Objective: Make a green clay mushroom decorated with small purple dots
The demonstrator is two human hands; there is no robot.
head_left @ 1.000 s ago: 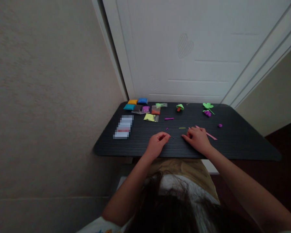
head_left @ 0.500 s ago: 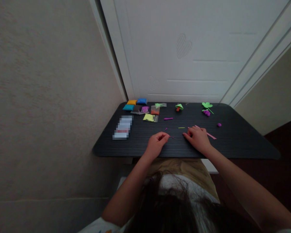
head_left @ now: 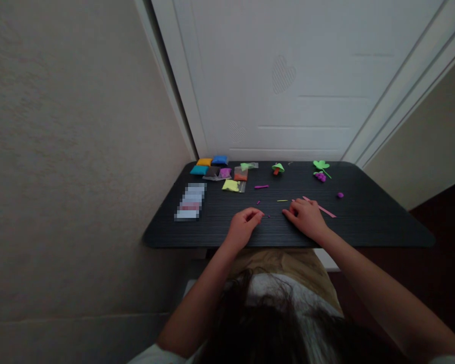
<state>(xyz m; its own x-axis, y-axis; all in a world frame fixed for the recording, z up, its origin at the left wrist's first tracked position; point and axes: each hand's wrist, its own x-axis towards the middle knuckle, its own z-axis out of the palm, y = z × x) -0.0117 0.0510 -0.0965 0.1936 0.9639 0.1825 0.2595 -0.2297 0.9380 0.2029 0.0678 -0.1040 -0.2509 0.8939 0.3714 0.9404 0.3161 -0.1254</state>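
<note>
My left hand (head_left: 245,226) is closed in a pinch just above the dark table (head_left: 212,232); whatever lies between its fingertips is too small to name. Right beside those fingertips is a tiny purple bit (head_left: 269,216). My right hand (head_left: 307,218) rests on the table with its thumb stretched out and apart from the fingers. A flat pink strip (head_left: 326,210) runs behind that hand, partly hidden by it. Between and beyond the hands lie a thin yellow stick (head_left: 282,200), a small purple piece (head_left: 258,202) and a magenta tool-like stick (head_left: 261,187).
Several colored clay packets, among them a yellow one (head_left: 231,185) and a blue one (head_left: 220,160), lie at back left, behind a blurred pale sheet (head_left: 190,202). Farther back stand a green-capped mushroom (head_left: 277,168), a green clover (head_left: 321,165), purple grapes (head_left: 320,176) and a purple ball (head_left: 340,195).
The view has shifted slightly. Both hands keep nearly the same pose and place, with the right fingers moved very little. The small pieces on the table lie as before.
</note>
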